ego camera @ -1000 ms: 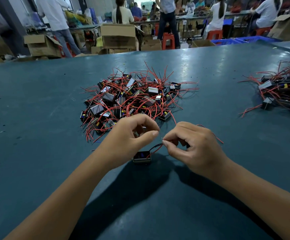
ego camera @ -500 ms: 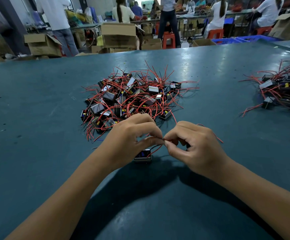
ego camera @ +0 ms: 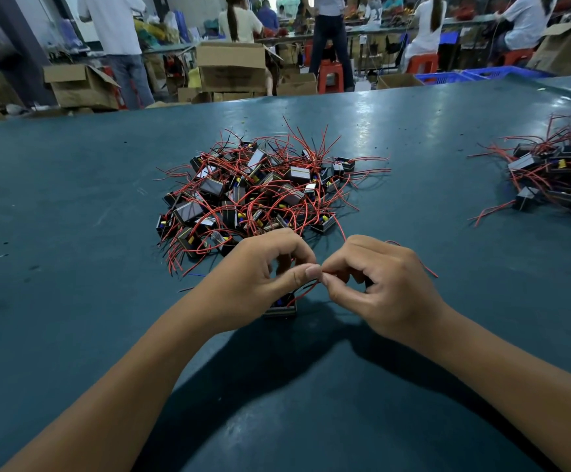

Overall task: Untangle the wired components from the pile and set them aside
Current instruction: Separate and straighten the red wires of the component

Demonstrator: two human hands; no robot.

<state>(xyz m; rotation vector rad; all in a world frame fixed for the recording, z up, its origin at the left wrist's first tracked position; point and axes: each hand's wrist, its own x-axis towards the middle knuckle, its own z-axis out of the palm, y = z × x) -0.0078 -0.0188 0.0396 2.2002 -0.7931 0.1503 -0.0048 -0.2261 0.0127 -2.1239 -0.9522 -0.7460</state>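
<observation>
Head view: left hand (ego camera: 256,281) and right hand (ego camera: 382,284) meet fingertip to fingertip, pinching the red wires (ego camera: 306,291) of one component (ego camera: 282,306) on the near table (ego camera: 73,318). Beyond lies the pile (ego camera: 260,195); far right, a second heap (ego camera: 559,178).

Past the far edge of my bench (ego camera: 73,335), open cardboard boxes (ego camera: 231,68) sit on the floor, one more (ego camera: 79,85) toward the far left corner. Red plastic stools (ego camera: 331,76) stand behind them. Blue crates (ego camera: 444,77) show near the far right corner. People (ego camera: 117,32) work at long tables (ego camera: 372,27) farther back.
</observation>
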